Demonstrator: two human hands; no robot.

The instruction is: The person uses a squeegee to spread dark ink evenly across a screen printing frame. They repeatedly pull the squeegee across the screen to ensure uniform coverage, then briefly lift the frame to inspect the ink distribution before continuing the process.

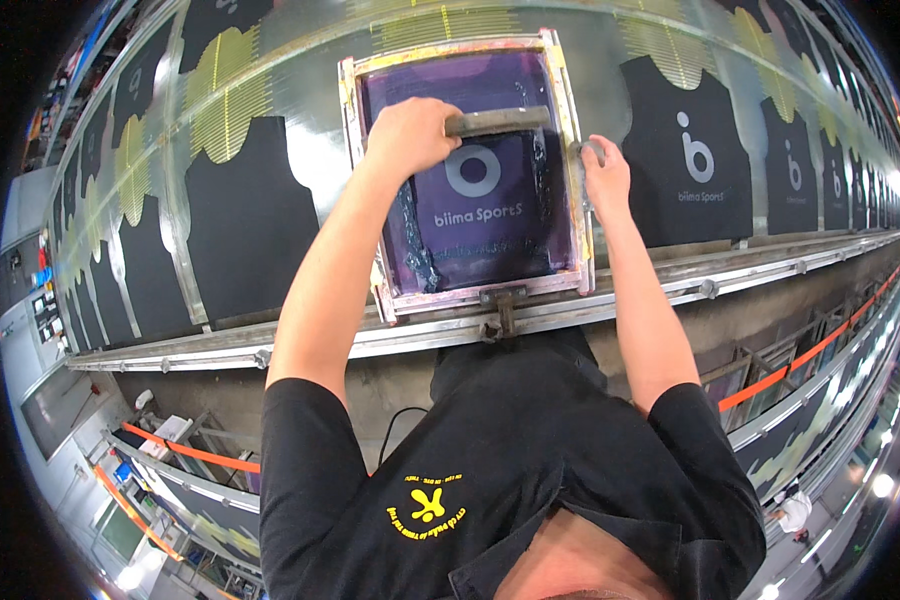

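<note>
A wooden-framed printing screen (567,110) with purple mesh and a pale round logo lies flat on the long printing table. My left hand (410,135) is shut on the grey handle of a squeegee (500,121) that rests across the upper part of the mesh. My right hand (604,172) grips the right side rail of the screen frame. A metal clamp (500,310) at the frame's near edge sits on the table's rail.
Black garment panels lie in a row along the table; those on the right (685,150) carry a white logo, those on the left (245,215) are plain. A metal rail (730,270) runs along the near edge. Orange bars (800,360) and shelving stand below.
</note>
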